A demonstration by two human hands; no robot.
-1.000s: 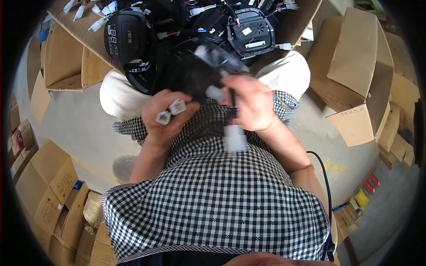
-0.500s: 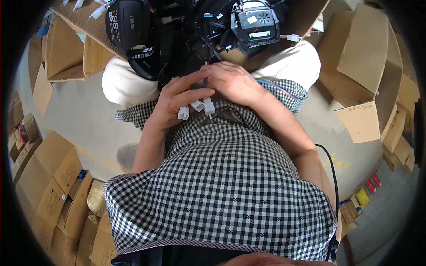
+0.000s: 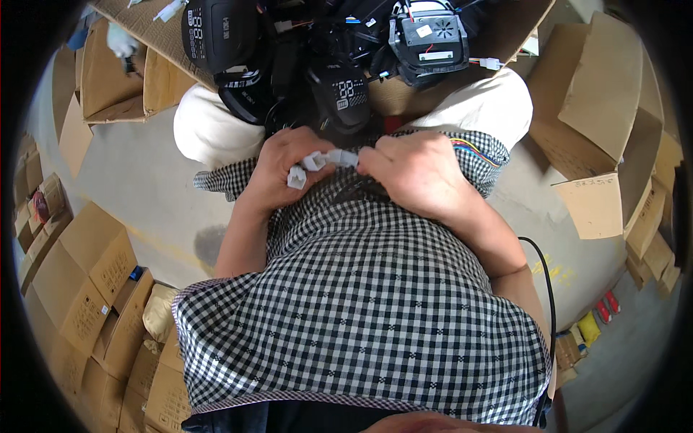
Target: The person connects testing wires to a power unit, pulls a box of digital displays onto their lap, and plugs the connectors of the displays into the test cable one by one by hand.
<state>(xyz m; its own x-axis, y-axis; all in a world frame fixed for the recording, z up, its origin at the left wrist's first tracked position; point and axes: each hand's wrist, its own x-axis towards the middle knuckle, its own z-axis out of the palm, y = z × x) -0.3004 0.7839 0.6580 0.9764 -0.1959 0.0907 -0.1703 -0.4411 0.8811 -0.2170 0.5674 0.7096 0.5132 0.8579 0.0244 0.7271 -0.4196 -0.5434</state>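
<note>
My left hand [image 3: 289,167] is closed around several white plastic wire connectors, which stick out between its thumb and fingers. One white connector [image 3: 297,177] points toward my apron. My right hand [image 3: 426,175] has its fingertips pinched at the end of the rightmost connector [image 3: 342,158], so both hands touch that piece; any wires inside the grip are hidden. Just beyond my hands rests a black display unit [image 3: 346,99] with light markings on its face. Coloured wires [image 3: 476,151] lie across the checked apron [image 3: 361,289] at my right knee.
Between my knees an open cardboard box [image 3: 498,47] holds a black display [image 3: 220,36], a unit with a metal back [image 3: 427,36] and tangled cables. Left of it, a white-gloved hand [image 3: 121,42] is over another carton [image 3: 108,79]. Cartons stand right [image 3: 603,86] and lower left [image 3: 79,289].
My hands have drawn apart; the right moved right and down and now pinches a connector's end. The middle display unit has come into view. A gloved hand has appeared at upper left.
</note>
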